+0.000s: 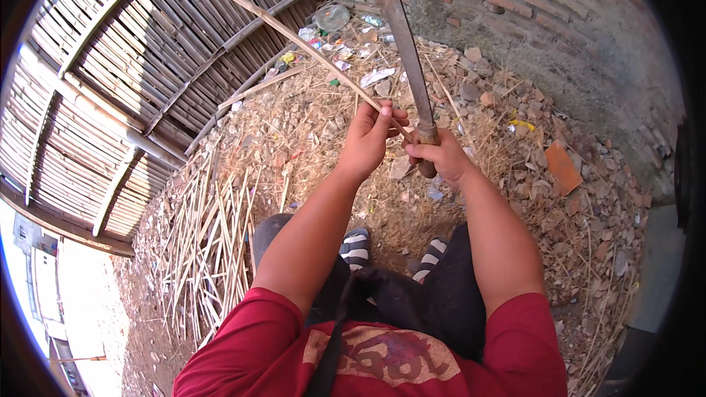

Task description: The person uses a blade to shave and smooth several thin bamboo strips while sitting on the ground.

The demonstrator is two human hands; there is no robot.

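Observation:
My left hand (373,132) is closed around the near part of a long, thin bamboo strip (294,34), which slants away up to the far left. In my right hand (441,153) is the wooden handle of a machete (411,51), its long, darkened blade pointing up and away with a wide, angled tip. The strip's near end comes down beside the fingers of my right hand, close to the handle. Whether those fingers also pinch the strip is hard to make out. Both hands are close together, in front of my knees.
A pile of split bamboo strips (209,250) lies on the ground at the left. Beyond it rises a bamboo slat wall (140,44); a brick wall (507,0) stands at the back right. Rubble, straw, litter and a broken orange tile (563,168) cover the ground around my sandals (355,248).

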